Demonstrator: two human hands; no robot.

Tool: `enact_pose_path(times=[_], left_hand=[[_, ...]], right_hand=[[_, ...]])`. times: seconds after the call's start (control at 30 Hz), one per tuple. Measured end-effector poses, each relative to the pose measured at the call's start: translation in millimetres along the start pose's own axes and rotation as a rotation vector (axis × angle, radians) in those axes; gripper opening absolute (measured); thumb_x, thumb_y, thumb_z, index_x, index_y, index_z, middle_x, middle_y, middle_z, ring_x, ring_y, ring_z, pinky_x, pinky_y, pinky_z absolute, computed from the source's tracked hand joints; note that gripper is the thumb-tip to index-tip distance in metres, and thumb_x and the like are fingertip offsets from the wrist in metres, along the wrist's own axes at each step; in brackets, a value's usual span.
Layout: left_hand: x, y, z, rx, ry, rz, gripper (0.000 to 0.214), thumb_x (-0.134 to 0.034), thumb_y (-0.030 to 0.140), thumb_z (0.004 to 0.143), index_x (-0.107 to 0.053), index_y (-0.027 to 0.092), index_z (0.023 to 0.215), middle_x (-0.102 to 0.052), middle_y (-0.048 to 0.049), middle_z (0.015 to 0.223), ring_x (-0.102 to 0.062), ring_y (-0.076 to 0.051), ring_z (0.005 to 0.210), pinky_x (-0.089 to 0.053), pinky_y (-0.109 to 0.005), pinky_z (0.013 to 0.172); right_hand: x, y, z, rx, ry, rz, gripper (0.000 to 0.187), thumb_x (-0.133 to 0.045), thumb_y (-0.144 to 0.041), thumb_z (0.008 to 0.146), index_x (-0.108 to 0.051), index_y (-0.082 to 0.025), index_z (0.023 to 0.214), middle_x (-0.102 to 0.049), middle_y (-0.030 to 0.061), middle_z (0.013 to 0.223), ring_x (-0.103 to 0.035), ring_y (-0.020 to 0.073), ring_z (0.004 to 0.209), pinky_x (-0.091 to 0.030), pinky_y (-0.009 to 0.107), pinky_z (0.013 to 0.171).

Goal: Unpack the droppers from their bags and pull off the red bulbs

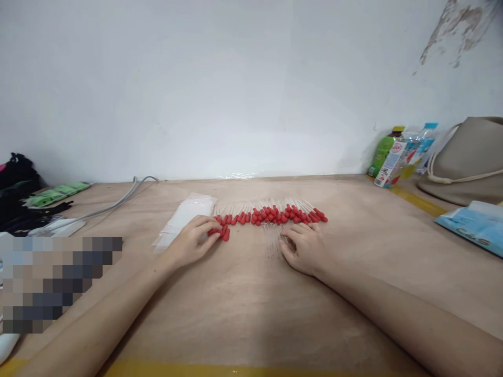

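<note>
left hand [194, 240] — seemingly pinching red-bulb droppers [271, 214] | right hand [303, 247] — curled on table [243, 314], grip unclear

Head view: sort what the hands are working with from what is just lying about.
In hand: red-capped droppers, touched by left hand and right hand; clear bags beside them.
Lying about: drink bottles, beige bag, blue packet, grey cable, green packets.

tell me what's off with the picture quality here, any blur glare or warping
Head view: soft even light, only faint shadows under the left hand and right hand; a pixelated block masks the lower left; a glare streak at the foot of the wall; the far edge of the table bows slightly, wide-angle distortion; the red-capped droppers look slightly soft.
</note>
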State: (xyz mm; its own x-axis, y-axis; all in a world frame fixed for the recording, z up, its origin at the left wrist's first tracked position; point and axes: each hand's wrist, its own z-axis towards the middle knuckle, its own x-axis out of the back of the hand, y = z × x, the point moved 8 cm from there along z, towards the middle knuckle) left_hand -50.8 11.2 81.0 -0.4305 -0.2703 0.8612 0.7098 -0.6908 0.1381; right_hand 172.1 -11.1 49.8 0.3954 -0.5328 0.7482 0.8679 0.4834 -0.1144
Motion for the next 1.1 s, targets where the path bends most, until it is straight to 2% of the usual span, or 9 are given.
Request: enact_pose_path(times=[0.1, 0.17, 0.3, 0.67, 0.8, 0.9, 0.97, 1.03, 1.1], left_hand=[[9.3, -21.4, 4.4, 0.193, 0.095, 0.065, 0.02, -0.044, 0.032, 0.082, -0.059, 0.019, 0.086, -0.06, -0.0053, 0.092, -0.054, -0.019, 0.089, -0.041, -0.032, 0.083], [10.4, -41.1, 8.8, 0.367, 0.091, 0.151, 0.023, -0.044, 0.036, 0.08, -0.059, 0.018, 0.081, -0.061, -0.0053, 0.086, -0.055, -0.02, 0.085, -0.042, -0.032, 0.08], [-0.3, -70.5, 19.8, 0.637, -0.119, 0.303, 0.03, -0.044, 0.042, 0.074, -0.063, 0.019, 0.077, -0.063, -0.0071, 0.087, -0.055, -0.024, 0.088, -0.041, -0.033, 0.077], [-17.3, -89.3, 32.7, 0.852, -0.338, 0.309, 0.036, -0.047, 0.048, 0.063, -0.063, 0.017, 0.057, -0.065, -0.0125, 0.068, -0.061, -0.029, 0.073, -0.041, -0.032, 0.06], [-9.8, -90.9, 35.0, 0.847, -0.318, 0.304, 0.03, -0.047, 0.042, 0.064, -0.062, 0.017, 0.056, -0.062, -0.0094, 0.06, -0.061, -0.027, 0.066, -0.041, -0.03, 0.055], [3.0, -79.6, 38.4, 0.799, -0.246, 0.334, 0.027, -0.045, 0.037, 0.067, -0.061, 0.017, 0.058, -0.063, -0.0098, 0.067, -0.059, -0.028, 0.075, -0.043, -0.032, 0.062], [11.9, -58.3, 44.4, 0.664, -0.133, 0.376, 0.024, -0.045, 0.034, 0.069, -0.06, 0.016, 0.064, -0.062, -0.0109, 0.077, -0.057, -0.027, 0.084, -0.043, -0.034, 0.072], [13.6, -23.6, 49.8, 0.42, -0.008, 0.377, 0.02, -0.044, 0.03, 0.073, -0.057, 0.015, 0.07, -0.059, -0.0104, 0.08, -0.055, -0.024, 0.083, -0.043, -0.033, 0.075], [-0.3, 10.8, 47.4, 0.191, -0.001, 0.287, 0.017, -0.039, 0.024, 0.078, -0.053, 0.015, 0.079, -0.058, -0.0074, 0.079, -0.055, -0.019, 0.075, -0.044, -0.03, 0.069]], right_hand=[[-1.4, 0.4, 0.7, -0.002, -0.026, 0.014, 0.014, -0.051, -0.028, 0.076, -0.063, -0.021, 0.079, -0.063, 0.0022, 0.078, -0.053, 0.0172, 0.078, -0.025, 0.033, 0.074], [-1.8, 0.2, 0.7, 0.002, -0.031, 0.025, 0.015, -0.051, -0.028, 0.077, -0.063, -0.021, 0.081, -0.064, 0.0027, 0.08, -0.053, 0.0175, 0.079, -0.026, 0.033, 0.075], [-2.1, 0.6, 0.6, -0.003, -0.03, 0.036, 0.016, -0.05, -0.029, 0.077, -0.062, -0.02, 0.084, -0.064, 0.0036, 0.083, -0.052, 0.0183, 0.08, -0.026, 0.034, 0.076], [-1.2, 10.1, 4.5, -0.085, -0.037, 0.064, 0.02, -0.044, -0.029, 0.084, -0.061, -0.02, 0.079, -0.065, 0.0022, 0.079, -0.054, 0.0163, 0.079, -0.026, 0.033, 0.074], [-3.4, 20.7, 5.8, -0.165, -0.032, 0.107, 0.024, -0.039, -0.027, 0.086, -0.061, -0.02, 0.079, -0.065, 0.0018, 0.077, -0.055, 0.016, 0.076, -0.028, 0.032, 0.073], [-1.2, 29.4, 6.4, -0.227, 0.022, 0.14, 0.025, -0.038, -0.025, 0.086, -0.06, -0.019, 0.077, -0.064, 0.002, 0.077, -0.056, 0.0163, 0.075, -0.03, 0.031, 0.071], [2.5, 32.0, 6.9, -0.235, 0.071, 0.173, 0.023, -0.038, -0.026, 0.086, -0.06, -0.019, 0.08, -0.064, 0.0032, 0.08, -0.056, 0.0175, 0.078, -0.032, 0.032, 0.073], [8.4, 31.1, 7.2, -0.207, 0.132, 0.212, 0.021, -0.04, -0.027, 0.085, -0.059, -0.019, 0.089, -0.063, 0.0056, 0.087, -0.055, 0.0194, 0.084, -0.034, 0.034, 0.075], [15.6, 27.5, 6.7, -0.155, 0.193, 0.235, 0.024, -0.042, -0.029, 0.084, -0.056, -0.018, 0.101, -0.059, 0.0092, 0.099, -0.052, 0.0216, 0.095, -0.037, 0.035, 0.079]])
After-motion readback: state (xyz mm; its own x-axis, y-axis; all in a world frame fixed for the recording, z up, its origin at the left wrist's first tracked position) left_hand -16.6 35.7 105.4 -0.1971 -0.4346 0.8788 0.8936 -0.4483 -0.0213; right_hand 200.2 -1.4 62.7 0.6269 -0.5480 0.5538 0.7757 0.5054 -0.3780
